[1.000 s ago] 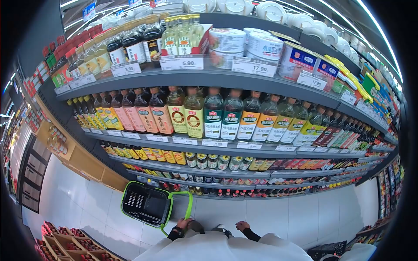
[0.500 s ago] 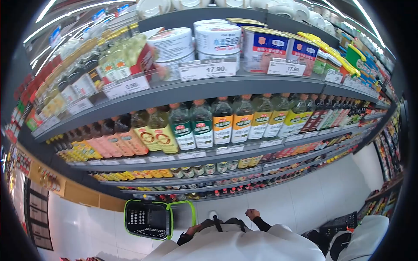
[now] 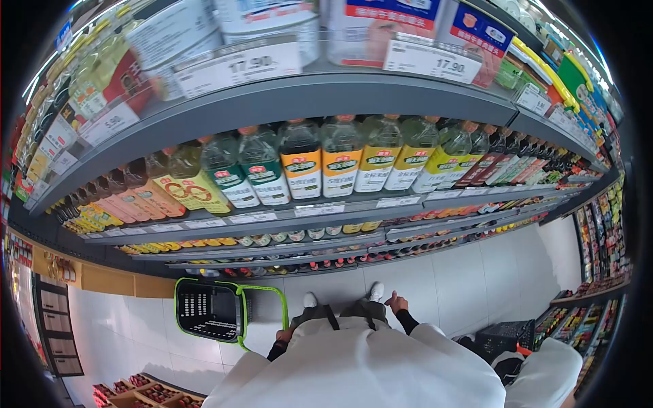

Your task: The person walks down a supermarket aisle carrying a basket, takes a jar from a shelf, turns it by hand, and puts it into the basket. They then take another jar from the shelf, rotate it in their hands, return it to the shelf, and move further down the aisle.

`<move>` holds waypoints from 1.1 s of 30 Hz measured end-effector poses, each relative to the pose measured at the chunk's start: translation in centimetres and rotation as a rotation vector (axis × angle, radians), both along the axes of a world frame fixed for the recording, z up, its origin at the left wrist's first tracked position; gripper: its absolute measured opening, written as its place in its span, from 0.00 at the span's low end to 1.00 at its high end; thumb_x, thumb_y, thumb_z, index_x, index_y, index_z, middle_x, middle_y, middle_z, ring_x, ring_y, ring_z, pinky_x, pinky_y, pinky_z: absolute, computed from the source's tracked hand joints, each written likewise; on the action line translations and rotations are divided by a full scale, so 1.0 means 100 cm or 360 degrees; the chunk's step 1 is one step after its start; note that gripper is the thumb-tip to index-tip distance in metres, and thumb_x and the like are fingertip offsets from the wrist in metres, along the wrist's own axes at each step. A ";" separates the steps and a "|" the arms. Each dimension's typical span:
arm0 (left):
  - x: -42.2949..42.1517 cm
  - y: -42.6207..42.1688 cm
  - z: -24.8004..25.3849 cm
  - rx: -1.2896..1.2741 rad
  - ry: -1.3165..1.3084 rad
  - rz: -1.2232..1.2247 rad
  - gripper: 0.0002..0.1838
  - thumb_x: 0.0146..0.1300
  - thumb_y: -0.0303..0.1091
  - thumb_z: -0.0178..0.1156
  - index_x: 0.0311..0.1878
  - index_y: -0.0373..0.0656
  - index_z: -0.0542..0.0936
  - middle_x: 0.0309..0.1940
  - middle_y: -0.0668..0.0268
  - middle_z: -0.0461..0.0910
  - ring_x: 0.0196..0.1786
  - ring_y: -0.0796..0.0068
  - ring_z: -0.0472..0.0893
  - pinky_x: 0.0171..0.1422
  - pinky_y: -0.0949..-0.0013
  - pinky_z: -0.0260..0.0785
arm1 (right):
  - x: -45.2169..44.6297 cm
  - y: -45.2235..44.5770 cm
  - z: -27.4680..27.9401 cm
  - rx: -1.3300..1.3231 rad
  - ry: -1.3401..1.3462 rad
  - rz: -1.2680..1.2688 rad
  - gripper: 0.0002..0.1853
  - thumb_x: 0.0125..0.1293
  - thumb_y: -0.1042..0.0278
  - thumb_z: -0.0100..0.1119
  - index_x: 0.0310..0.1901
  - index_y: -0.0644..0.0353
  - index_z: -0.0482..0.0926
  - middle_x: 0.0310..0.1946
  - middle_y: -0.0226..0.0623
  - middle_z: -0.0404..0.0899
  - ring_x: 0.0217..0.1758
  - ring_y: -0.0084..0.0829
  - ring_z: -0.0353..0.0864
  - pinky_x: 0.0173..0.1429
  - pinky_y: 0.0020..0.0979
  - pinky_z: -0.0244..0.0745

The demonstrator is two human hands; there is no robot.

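Note:
My left hand is low beside my left leg, closed round the end of the bright green handle of a black shopping basket. The basket stands on the floor to my left, and its inside looks bare. My right hand hangs in front of my right leg, fingers loosely bent and partly apart, with nothing in it. Ahead of both hands is a grey shelf unit with rows of labelled bottles. Large white cans and tins with blue labels stand on the shelf above.
Price tags line the shelf edges. Behind me on the right are another person's white sleeve and a black crate-like basket. More stocked shelves stand at the right, and wooden bins of red packets at lower left.
My view has come closer to the shelf and tilted, so cans and bottles sit higher and larger. Both hands and the basket appear higher in the picture, and both shoes now show.

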State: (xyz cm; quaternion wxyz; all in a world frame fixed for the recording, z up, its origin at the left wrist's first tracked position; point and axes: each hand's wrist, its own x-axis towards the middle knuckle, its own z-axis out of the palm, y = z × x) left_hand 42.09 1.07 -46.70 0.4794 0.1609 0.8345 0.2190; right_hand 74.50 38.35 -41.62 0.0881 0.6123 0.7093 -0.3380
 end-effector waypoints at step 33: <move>0.249 0.296 0.156 0.0669 -0.0452 0.0689 0.18 0.56 0.49 0.61 0.31 0.42 0.75 0.14 0.71 0.69 0.16 0.79 0.69 0.19 0.72 0.59 | 0.300 0.169 0.035 0.0072 0.0147 -0.0048 0.21 0.61 0.53 0.41 0.27 0.52 0.83 0.26 0.34 0.82 0.33 0.39 0.82 0.43 0.37 0.75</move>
